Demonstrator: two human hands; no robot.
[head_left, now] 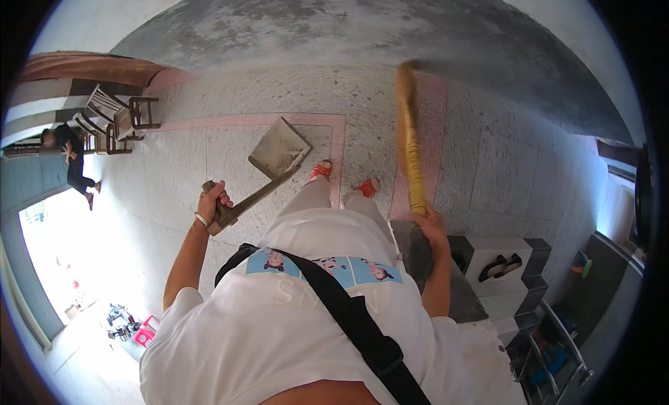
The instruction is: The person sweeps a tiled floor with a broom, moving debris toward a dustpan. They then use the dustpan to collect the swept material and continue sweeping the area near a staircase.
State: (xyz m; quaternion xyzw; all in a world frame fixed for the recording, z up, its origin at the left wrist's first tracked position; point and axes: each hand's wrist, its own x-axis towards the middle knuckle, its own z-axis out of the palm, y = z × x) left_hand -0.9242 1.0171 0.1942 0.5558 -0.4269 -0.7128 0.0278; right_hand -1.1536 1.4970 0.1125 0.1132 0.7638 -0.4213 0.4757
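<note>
Dustpan [280, 148] left-held — broom [410, 147] right-held

L hand [214, 198] grips dustpan [279, 151]; R hand [431, 227] grips broom [410, 140].

floor [209, 161]: pale tiles with a pink border strip running through, pretty speckled
wall [334, 22]: grey, patchy and stained up top
chairs [111, 119]: a few wooden ones bunched together at the far left, near the wall
person [73, 161]: dark clothes, over by the chairs near the bright doorway
steps [502, 273]: tiled, to the right, with a pair of dark sandals [502, 266] sitting on one
pink thing [145, 333]: small, on the floor lower left, next to some dark clutter, can't tell what
</note>
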